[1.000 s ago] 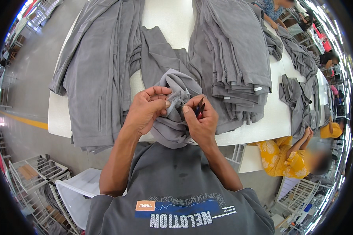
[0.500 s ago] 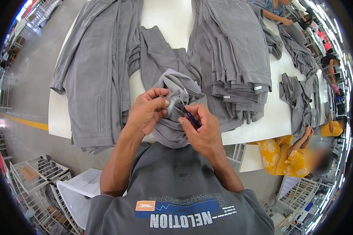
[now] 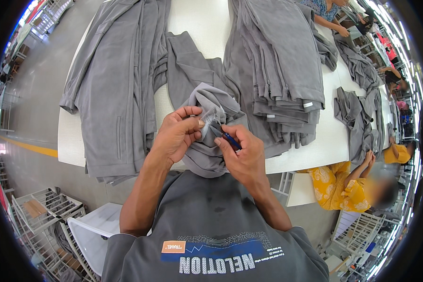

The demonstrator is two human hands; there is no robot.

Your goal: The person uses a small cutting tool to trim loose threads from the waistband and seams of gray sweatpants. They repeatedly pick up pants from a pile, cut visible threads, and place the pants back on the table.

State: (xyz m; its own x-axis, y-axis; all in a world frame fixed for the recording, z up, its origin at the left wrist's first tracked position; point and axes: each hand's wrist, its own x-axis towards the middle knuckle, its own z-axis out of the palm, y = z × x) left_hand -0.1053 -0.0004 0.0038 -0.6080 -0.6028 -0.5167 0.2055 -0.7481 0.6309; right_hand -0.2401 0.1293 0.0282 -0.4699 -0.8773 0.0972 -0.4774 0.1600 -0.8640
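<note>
A bunched grey garment (image 3: 207, 157) lies at the near table edge, against my front. My left hand (image 3: 179, 131) is closed, pinching its pale, frayed edge between thumb and fingers. Loose whitish threads (image 3: 212, 114) stick out beside the fingertips. Within my right hand (image 3: 243, 152) is a pair of small dark-blue thread snips (image 3: 231, 140), the fingers wrapped round the handle. Its grey blades point up and left, close to the frayed edge. Whether they touch the threads I cannot tell.
Grey trousers (image 3: 113, 94) lie stacked on the white table (image 3: 199, 16) at left. Another grey garment stack (image 3: 286, 61) is at right. A person in yellow (image 3: 336, 188) sits at the right, hands on grey garments (image 3: 355, 113). A white plastic chair (image 3: 96, 221) stands lower left.
The snips in my right hand have shifted and turned slightly, with the blades showing more beside the frayed edge. My left hand keeps its pinch in nearly the same place.
</note>
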